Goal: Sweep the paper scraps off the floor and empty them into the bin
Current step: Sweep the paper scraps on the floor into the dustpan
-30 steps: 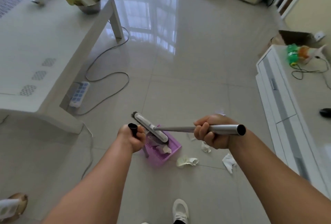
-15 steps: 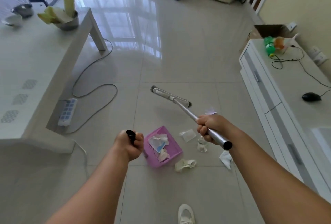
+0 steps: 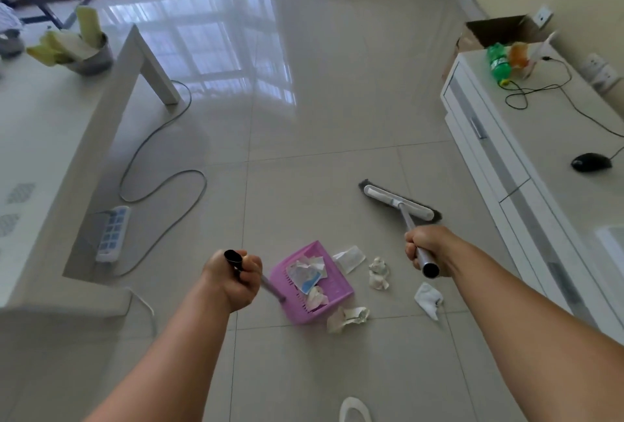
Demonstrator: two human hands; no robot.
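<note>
Left hand [image 3: 233,278] grips the handle of the pink dustpan [image 3: 312,283], already holding scraps; right hand [image 3: 426,247] clutches the broom [image 3: 400,200] pole. Four paper scraps [image 3: 379,273] lie just beside the pan's right and near edges, open tile beyond, white cabinet [image 3: 506,185] well right.

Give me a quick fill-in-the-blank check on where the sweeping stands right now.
1. The left hand holds the handle of the ____ dustpan.
2. The right hand grips the metal pole of the ____, whose head is on the floor.
3. Some scraps already lie ____ the dustpan.
4. The crumpled scrap lies on the ____.

Missing words: pink; broom; in; floor
</note>
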